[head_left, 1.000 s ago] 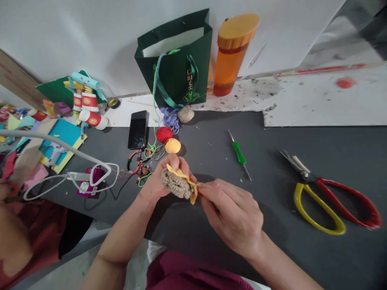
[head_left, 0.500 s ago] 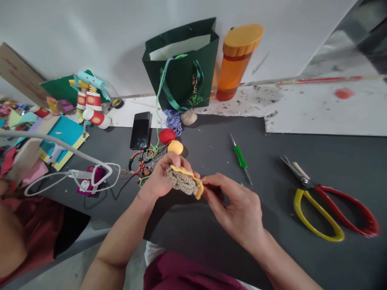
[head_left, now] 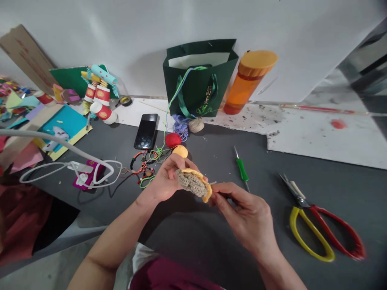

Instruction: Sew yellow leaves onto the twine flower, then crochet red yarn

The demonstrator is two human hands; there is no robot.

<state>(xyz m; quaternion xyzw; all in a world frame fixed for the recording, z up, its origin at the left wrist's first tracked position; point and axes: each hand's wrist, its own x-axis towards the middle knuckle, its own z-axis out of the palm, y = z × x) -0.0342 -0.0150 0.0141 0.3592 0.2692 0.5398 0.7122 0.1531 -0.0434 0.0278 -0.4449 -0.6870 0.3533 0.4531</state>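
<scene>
Working over the grey table [head_left: 263,173], I face a green paper bag [head_left: 195,90], an orange bottle [head_left: 244,90] beside it, scissors [head_left: 301,201] out to my right. My left hand [head_left: 166,181] is closed round the crocheted piece [head_left: 194,183] — raised above the tabletop — while my right hand [head_left: 249,213] bends its fingers near the yellow edge; whether they pinch, I cannot tell.

Dark grey table [head_left: 263,173], red ball [head_left: 173,140], yellow ball [head_left: 180,151], green-handled tool [head_left: 242,169], scissors [head_left: 300,201]
</scene>
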